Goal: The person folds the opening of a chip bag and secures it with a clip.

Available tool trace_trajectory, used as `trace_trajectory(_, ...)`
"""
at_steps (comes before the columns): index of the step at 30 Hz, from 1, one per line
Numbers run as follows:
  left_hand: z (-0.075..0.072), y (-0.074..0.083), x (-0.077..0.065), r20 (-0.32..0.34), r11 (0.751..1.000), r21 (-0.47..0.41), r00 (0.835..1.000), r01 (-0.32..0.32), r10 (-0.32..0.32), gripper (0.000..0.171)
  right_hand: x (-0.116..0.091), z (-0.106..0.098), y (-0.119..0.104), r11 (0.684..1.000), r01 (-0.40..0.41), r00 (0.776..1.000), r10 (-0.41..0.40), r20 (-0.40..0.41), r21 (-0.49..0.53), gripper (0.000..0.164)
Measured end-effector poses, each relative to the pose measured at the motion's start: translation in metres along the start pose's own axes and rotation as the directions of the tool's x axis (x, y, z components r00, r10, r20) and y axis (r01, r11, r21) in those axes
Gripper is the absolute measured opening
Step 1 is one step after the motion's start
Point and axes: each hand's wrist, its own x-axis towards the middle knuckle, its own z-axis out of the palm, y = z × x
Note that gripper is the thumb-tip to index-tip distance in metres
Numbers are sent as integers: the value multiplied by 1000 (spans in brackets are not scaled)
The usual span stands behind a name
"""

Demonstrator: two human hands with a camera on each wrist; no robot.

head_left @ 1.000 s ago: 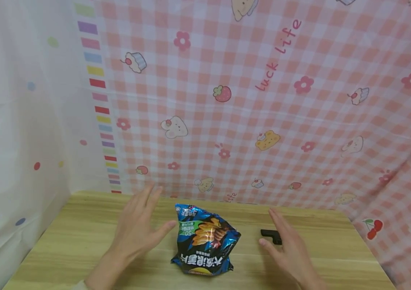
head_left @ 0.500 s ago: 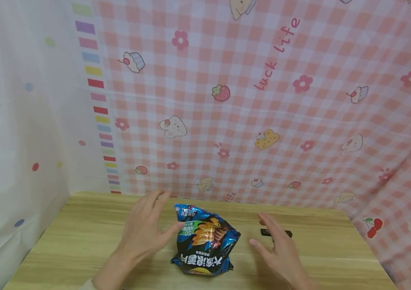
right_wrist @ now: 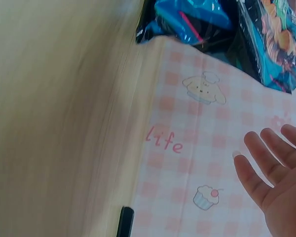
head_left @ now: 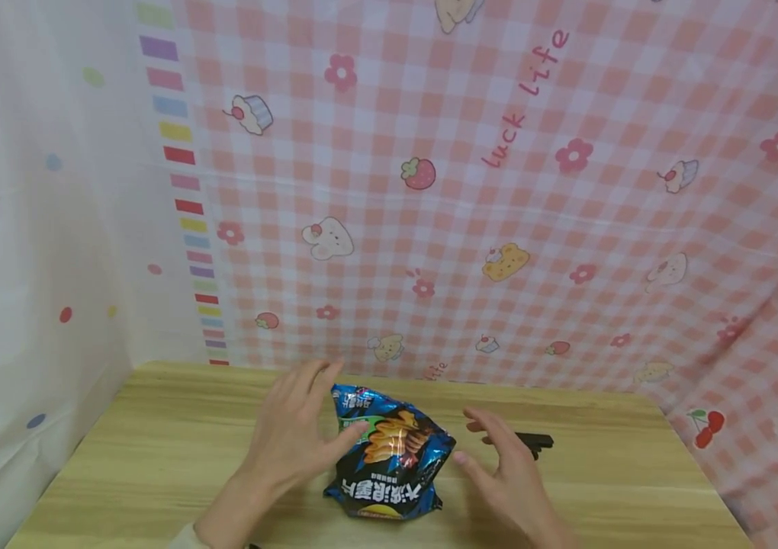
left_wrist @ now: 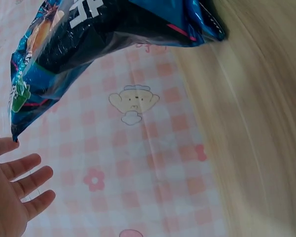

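A puffed-up blue and black bag of potato chips (head_left: 392, 465) stands on the wooden table, its print upside down in the head view. My left hand (head_left: 293, 431) is at its left side, fingers extended, thumb overlapping the bag's edge in that view. In the left wrist view this hand (left_wrist: 12, 192) has spread fingers just under a corner of the bag (left_wrist: 108, 29). To the right of the bag my right hand (head_left: 502, 473) is held with loosely bent fingers, thumb tip close to the bag's edge. The right wrist view shows that hand (right_wrist: 283, 185) open, a gap between it and the bag (right_wrist: 271, 44).
A small black object (head_left: 536, 441) lies behind my right hand, partly covered by it; its end (right_wrist: 125, 222) shows in the right wrist view. The wooden tabletop (head_left: 629, 473) ends at a pink checked cloth wall (head_left: 389, 252). White dotted cloth (head_left: 53, 252) hangs on the left.
Both hands have moved inward toward the chip bag, the left one rightward and the right one leftward, uncovering part of the black object. The bag has stayed in place.
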Motion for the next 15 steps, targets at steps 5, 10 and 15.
trace_trajectory(5, 4, 5, 4, -12, 1000, 1, 1000, -24, 24, 79, 1, 6, -5, 998, -23, 1000, 22, 4, 59, 53)
trace_trajectory(10, 7, 11, 8, 8, 1000, 8, 1000, -23, 22, 78, 2, 11, -13, 993, -49, 999, 48, 10, 104, 50)
trace_trajectory(15, 10, 16, 13, -9, 999, -1, 999, -49, 49, 73, 3, 15, -17, 989, -86, 996, 83, 24, 121, 49)
